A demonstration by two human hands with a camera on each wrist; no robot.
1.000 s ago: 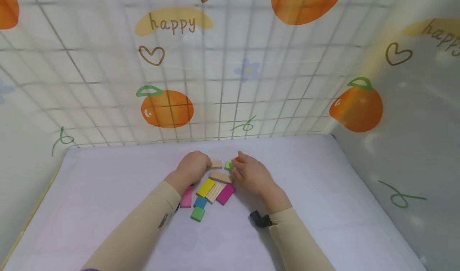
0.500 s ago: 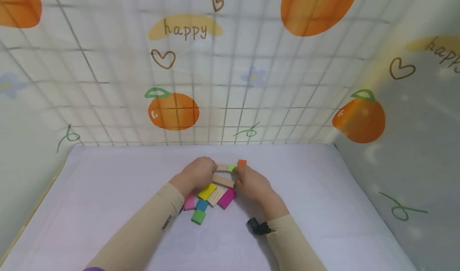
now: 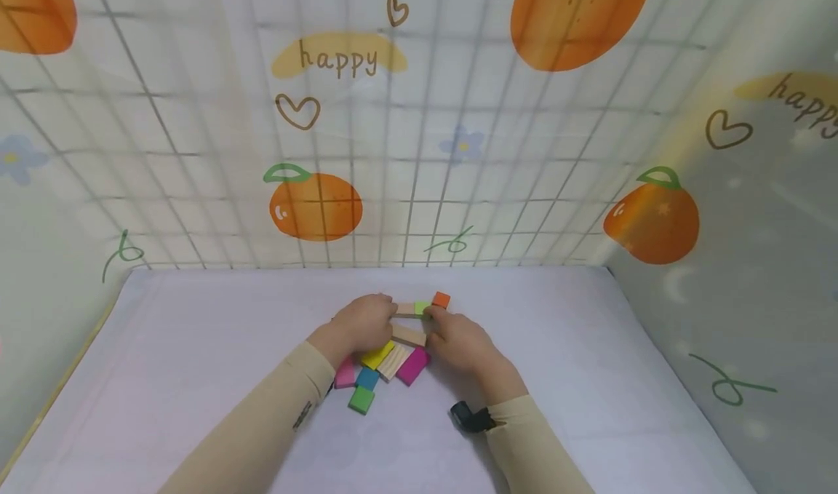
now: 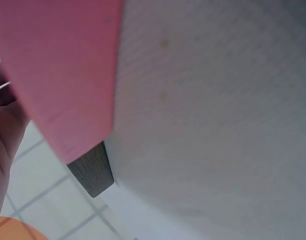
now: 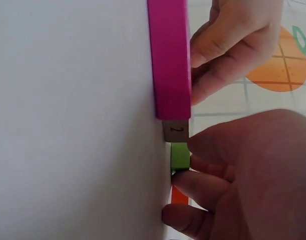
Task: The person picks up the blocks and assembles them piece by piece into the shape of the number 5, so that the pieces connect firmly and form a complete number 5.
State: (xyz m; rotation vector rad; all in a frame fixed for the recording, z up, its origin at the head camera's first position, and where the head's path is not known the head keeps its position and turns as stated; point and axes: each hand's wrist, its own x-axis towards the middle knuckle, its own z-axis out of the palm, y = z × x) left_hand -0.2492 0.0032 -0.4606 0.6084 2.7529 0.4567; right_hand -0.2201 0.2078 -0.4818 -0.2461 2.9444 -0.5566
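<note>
My left hand [image 3: 363, 325] holds the left end of a plain wooden block [image 3: 405, 309] in the back row; its fingertips are partly hidden. Against that block's right end sits a light green block [image 3: 421, 308], gripped by the fingers of my right hand [image 3: 463, 341]. In the right wrist view, the right thumb lies by a wooden block marked 2 [image 5: 176, 131]. Just beyond the right fingertips is an orange block [image 3: 441, 300]. Between the hands lies another wooden block [image 3: 409, 335], with yellow [image 3: 377, 355], striped wooden [image 3: 394, 363] and magenta [image 3: 414, 367] blocks in front.
Pink [image 3: 345, 374], blue [image 3: 368, 378] and green [image 3: 361, 399] blocks lie nearer me, the pink one under the left wrist. A dark block [image 4: 94, 171] shows past the pink one in the left wrist view. A patterned curtain [image 3: 393, 137] backs the white table [image 3: 556, 334].
The gap between the back wooden block and the light green block has closed. The right hand has left the orange block, which now shows uncovered and slightly turned. The head view has shifted slightly.
</note>
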